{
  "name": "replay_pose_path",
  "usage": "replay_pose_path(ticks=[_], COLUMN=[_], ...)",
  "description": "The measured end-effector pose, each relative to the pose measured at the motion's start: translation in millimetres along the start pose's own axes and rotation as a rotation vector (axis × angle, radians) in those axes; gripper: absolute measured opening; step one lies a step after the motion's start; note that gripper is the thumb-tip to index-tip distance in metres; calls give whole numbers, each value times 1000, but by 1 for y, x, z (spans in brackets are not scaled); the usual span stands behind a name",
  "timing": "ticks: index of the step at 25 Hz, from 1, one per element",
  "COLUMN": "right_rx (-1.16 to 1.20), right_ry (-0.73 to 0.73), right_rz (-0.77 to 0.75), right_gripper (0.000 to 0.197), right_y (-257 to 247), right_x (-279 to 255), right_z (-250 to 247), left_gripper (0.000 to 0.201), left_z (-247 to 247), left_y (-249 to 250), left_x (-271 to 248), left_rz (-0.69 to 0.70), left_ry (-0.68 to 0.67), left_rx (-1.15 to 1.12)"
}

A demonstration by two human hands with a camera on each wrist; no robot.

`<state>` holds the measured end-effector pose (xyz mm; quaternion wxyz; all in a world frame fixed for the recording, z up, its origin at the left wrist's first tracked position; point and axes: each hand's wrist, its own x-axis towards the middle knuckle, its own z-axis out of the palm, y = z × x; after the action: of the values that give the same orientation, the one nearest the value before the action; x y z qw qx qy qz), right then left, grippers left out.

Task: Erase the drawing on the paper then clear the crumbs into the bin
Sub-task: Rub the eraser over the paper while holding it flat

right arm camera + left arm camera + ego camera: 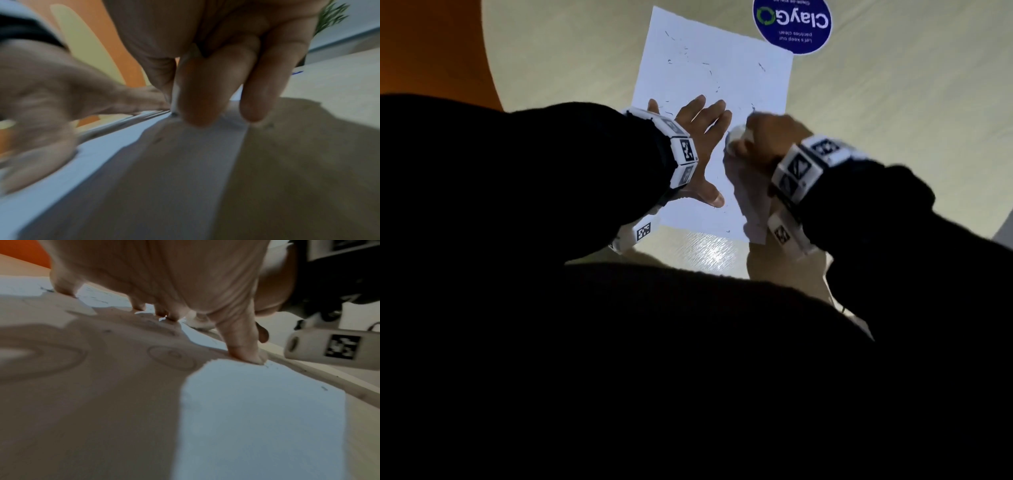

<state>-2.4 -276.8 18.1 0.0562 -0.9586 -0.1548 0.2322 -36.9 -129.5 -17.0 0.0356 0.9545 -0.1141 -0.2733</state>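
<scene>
A white sheet of paper [709,78] lies on the pale table, dotted with dark eraser crumbs [707,63]. My left hand [698,144] lies flat on the sheet's near left part, fingers spread, pressing it down; the left wrist view shows its fingertips [248,355] on the paper [257,410]. My right hand [760,137] pinches a white eraser [736,135] at the sheet's right side. In the right wrist view the eraser [175,97] sits between thumb and fingers, its tip on the paper [185,162]. No bin is in view.
A round blue sticker [792,24] marked "ClayGo" sits on the table [893,102] beyond the paper's far right corner. Orange floor [431,51] shows past the table's curved left edge. My dark sleeves and body fill the lower half of the head view.
</scene>
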Motion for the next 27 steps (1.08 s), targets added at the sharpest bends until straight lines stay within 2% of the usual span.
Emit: replay_pose_path(ticks=[2,4,6,8,11,13,15,17,20,24,27], right_rx=[31,-2,-46,-76,-28,-93,-128,-144,-49,-39,-18], right_ry=[40,69,37,2,93,142,124,67,48,54,25], right_rz=[15,11,-39,-42,-1,-3,-45,-41,26,-7,32], right_gripper=[26,23,20,25,26,29,28,29,33,19,21], right_y=[1,-2,-4,-3,-2,-8,-13,-8,2,-7,3], right_x=[12,-2,-20,-8,9,-11,-35,-26,2,-38,-21], right_z=[-4,10,20,12,-2,13,25,14,-7,21,10], left_gripper=[126,127,127,128,127,127,127,128,129,128,129], left_z=[-2,-1,2,0,-2,1,7,6,1,6,4], left_y=[1,-1,-2,-1,1,-3,-5,-5,-2,-4,-4], left_x=[0,0,-1,-1,0,1,2,3,3,3,3], left_rz=[-12,-14,-5,-6,-9,-4,10,10,3,6,18], left_ry=[-5,6,21,8,-1,26,63,39,5,32,21], left_rx=[12,-8,-19,-17,12,-7,-11,-2,30,14,9])
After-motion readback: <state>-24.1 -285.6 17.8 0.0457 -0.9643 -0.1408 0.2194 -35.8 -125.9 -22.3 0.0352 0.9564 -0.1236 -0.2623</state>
